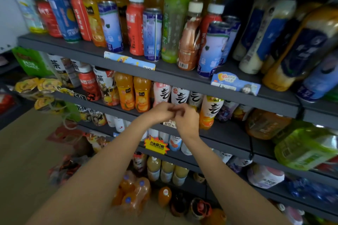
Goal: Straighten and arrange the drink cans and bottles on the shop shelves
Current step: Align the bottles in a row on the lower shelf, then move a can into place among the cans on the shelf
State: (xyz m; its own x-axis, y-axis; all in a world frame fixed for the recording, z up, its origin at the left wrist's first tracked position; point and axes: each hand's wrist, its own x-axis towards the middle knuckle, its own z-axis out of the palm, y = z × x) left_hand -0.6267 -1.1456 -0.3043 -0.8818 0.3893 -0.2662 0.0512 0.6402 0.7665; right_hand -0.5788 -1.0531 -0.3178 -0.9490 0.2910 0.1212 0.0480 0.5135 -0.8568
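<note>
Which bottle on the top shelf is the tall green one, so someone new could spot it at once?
Start at the top shelf, the highest dark grey board in view. Near its middle, just right of a blue can, stands the green bottle. It has a white cap, a pale green body, and rises well above every can and bottle beside it.

Open room lay only before the shelves — the second shelf was packed with orange bottles and white bottles side by side, its bare front lip the sole gap — while the upper shelf hung close overhead.
</note>
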